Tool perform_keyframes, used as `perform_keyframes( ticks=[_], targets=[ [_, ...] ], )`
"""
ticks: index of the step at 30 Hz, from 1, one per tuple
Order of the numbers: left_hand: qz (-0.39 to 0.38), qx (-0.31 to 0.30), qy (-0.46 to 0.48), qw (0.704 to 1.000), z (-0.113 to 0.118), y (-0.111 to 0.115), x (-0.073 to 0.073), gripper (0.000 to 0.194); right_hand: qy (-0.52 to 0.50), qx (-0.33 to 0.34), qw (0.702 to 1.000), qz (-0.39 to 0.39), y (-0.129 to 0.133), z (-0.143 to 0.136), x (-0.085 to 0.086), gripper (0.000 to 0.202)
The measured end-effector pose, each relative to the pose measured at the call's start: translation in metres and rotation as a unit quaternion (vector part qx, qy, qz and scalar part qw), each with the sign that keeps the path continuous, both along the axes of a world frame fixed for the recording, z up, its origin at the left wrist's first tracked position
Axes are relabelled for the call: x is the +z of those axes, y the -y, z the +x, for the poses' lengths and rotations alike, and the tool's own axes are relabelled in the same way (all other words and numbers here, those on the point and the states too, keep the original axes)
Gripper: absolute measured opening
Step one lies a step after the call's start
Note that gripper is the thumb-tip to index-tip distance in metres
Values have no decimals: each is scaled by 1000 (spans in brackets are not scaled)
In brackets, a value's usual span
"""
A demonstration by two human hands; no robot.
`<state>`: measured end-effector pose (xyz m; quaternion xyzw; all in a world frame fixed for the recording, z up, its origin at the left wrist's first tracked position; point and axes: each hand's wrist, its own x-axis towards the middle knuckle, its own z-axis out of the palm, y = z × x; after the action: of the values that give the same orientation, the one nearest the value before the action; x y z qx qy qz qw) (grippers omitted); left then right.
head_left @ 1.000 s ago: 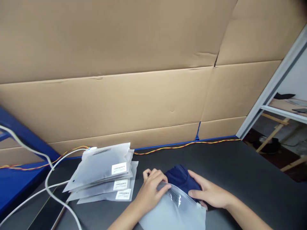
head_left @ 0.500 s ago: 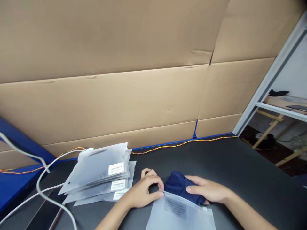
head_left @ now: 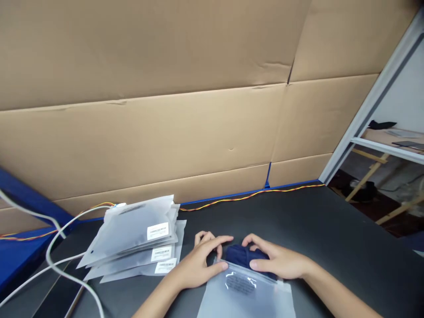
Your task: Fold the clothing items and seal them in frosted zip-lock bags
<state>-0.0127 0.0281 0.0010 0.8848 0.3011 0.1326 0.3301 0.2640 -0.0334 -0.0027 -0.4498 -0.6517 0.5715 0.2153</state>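
Note:
A frosted zip bag (head_left: 247,298) with printed text lies at the bottom of the view, its mouth facing away from me. Partly inside that mouth is a folded dark navy cloth (head_left: 239,255); its lower part is hidden in the bag. My left hand (head_left: 206,260) holds the bag's left top corner between thumb and curled fingers, its index finger stretched out over the cloth. My right hand (head_left: 276,258) grips the cloth from the right, thumb on top and fingers bent around its far side.
On the left lies a stack of frosted bags (head_left: 132,227) with barcode labels. White cables (head_left: 54,265) loop beside it on the black tabletop (head_left: 291,212). A cardboard wall (head_left: 165,141) rises behind, with a twisted yellow-red wire (head_left: 232,199) along its foot. A metal frame (head_left: 351,141) stands at right.
The navy cloth has gone deeper into the bag, pushed by my right hand, which has moved left. My left index finger has stretched out over the cloth. The view has shifted slightly.

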Motion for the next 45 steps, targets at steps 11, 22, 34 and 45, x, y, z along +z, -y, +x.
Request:
perform_keyframes(
  ticks=[11,22,34,45],
  targets=[
    [-16,35,1,999,-3,-8,-3,26,-53,68,996,-13,-9,8,3,38],
    [-27,-35,-46,998,-6,-13,5,30,-40,-30,998,38,-7,1,-12,28],
    [-20,-44,20,999,2,-3,6,35,-35,154,987,-14,-1,9,7,40],
    [-83,45,73,993,-8,-16,-7,35,-97,53,994,10,-4,-4,-17,39]
  ],
)
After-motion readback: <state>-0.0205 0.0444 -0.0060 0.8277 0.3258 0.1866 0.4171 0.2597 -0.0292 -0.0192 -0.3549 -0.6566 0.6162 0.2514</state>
